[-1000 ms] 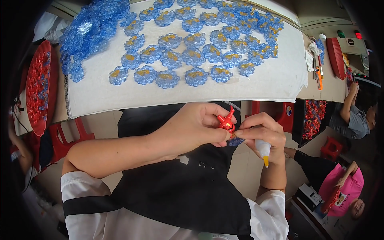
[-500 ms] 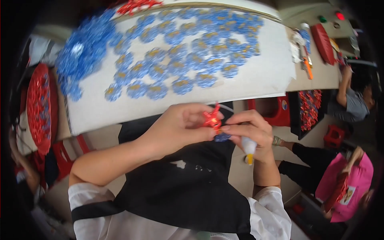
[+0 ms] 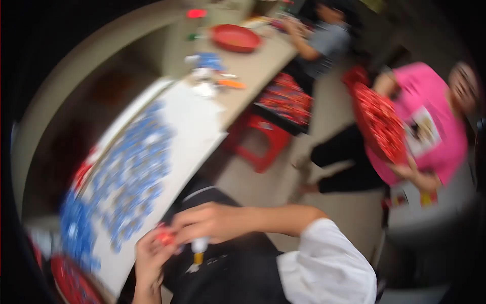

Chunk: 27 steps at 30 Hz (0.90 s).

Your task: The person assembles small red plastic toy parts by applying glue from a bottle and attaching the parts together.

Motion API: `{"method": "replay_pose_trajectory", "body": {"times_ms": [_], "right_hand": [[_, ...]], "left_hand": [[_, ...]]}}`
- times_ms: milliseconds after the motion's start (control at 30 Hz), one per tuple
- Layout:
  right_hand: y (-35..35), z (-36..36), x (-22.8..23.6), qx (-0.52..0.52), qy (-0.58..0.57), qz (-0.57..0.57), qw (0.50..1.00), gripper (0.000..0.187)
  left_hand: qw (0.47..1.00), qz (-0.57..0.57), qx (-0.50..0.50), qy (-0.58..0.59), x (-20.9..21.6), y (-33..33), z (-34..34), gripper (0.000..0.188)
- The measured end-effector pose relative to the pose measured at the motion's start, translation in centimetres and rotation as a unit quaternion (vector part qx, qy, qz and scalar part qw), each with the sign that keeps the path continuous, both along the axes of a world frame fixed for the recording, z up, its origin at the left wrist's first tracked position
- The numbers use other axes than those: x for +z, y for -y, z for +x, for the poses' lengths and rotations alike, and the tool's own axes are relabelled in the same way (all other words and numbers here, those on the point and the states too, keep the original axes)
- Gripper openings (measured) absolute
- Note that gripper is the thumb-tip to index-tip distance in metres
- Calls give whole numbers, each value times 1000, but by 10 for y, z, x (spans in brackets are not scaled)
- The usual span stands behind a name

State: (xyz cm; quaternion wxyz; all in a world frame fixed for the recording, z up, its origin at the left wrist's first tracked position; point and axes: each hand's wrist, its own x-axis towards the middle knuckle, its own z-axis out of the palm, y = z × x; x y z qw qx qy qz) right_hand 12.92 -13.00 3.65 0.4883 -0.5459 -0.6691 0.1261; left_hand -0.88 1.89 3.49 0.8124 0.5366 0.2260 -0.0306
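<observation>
My left hand (image 3: 151,256) is closed on a small shiny red piece (image 3: 164,235) at the lower left, just off the near edge of the white board. Next to it, my right hand (image 3: 210,223) has its fingertips against the red piece. Tucked in that hand is a small white bottle (image 3: 199,244) with a yellow tip pointing down. A trace of blue shows under the red piece, too blurred to make out. Many blue translucent pieces (image 3: 144,162) with dull yellow middles lie spread on the white board (image 3: 195,116).
Blue pieces are heaped (image 3: 78,228) at the board's far end. A red tray (image 3: 235,39) and an orange-handled tool (image 3: 232,84) lie on the table. A red stool (image 3: 260,147) stands below. At right, a person in pink (image 3: 430,101) holds a tray of red pieces (image 3: 382,124). Another person (image 3: 324,43) sits beyond.
The view has swung to the right and blurred, so the board now slants at the left. My hands still hold the red piece and bottle. The person in pink shows more fully, with their tray.
</observation>
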Motion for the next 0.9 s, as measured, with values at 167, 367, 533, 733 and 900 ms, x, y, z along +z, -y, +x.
{"method": "replay_pose_trajectory", "body": {"times_ms": [167,367,533,733,900], "right_hand": [[1,-41,25,-32,69,-34,996,31],[-46,-85,34,17,128,-11,992,30],[-74,-109,34,-73,64,22,995,39],[-50,-114,14,-90,77,-47,992,33],[-39,-118,5,-84,56,-105,989,26]], "left_hand": [[992,-42,-88,75,7,-8,-38,29],[992,-18,-9,127,13,-32,-100,27],[969,145,133,151,9,-92,-113,25],[846,431,276,151,23,-149,-168,27],[767,587,256,-41,29,-179,-243,25]]}}
